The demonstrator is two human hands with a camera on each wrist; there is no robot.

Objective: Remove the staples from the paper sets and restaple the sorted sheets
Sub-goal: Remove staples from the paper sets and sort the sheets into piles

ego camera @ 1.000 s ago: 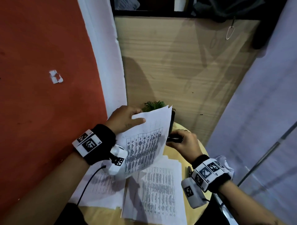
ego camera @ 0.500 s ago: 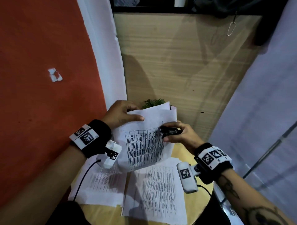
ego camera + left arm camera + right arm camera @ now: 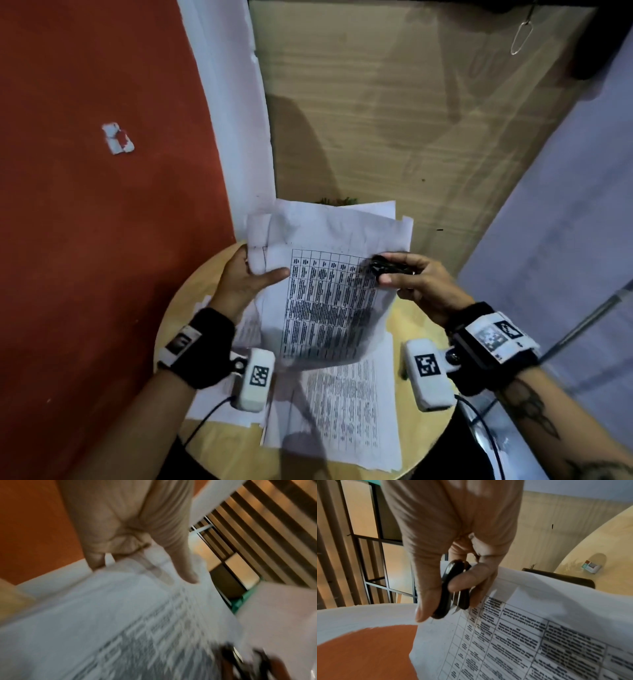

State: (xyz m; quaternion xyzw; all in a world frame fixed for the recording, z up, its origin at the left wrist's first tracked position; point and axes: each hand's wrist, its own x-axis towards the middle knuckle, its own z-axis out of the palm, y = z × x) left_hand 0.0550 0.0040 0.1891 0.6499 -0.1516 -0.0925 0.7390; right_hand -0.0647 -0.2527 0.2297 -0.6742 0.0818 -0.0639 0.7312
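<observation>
We see the left hand pinching a white printed-table paper set raised above the round wooden table, right hand clamping a black claw staple remover at its right edge.

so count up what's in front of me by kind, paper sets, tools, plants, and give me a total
Printed white paper sets: 3, one held, two lying on the round wooden table
Black staple remover: 1
Green potted plant: 1
Total: 5
</observation>
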